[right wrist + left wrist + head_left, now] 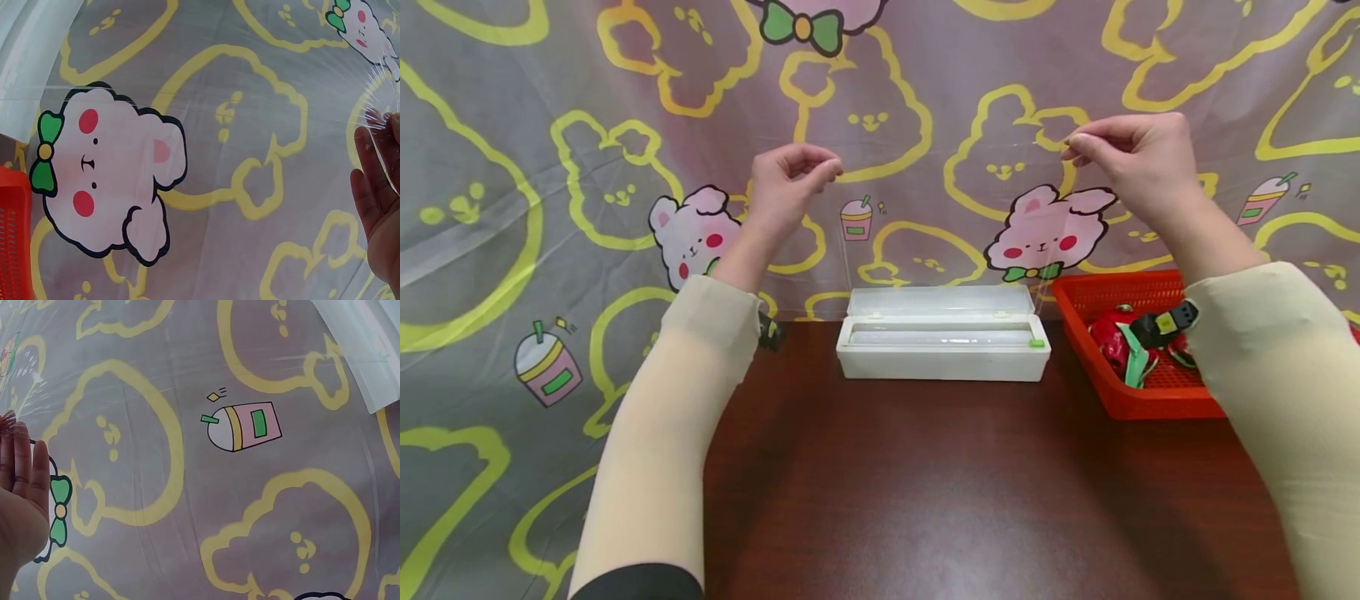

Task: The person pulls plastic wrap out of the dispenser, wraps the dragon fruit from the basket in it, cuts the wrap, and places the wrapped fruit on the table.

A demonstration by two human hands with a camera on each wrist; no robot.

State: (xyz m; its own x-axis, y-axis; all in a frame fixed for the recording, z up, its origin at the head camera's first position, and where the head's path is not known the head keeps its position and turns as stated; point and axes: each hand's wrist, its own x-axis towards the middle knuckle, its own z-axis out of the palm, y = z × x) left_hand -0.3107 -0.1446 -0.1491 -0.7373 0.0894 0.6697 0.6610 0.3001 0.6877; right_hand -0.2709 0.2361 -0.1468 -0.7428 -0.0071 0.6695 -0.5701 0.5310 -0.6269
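Head view: a clear film (942,221) is stretched at upper centre, its top edge pinched by the left hand (787,185) and the right hand (1141,158), with a white box (943,365) positioned below at frame centre and a red basket (1165,405) at right.

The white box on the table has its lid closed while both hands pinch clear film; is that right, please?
Not quite: in the head view, the white box on the table has its lid open while both hands pinch clear film.
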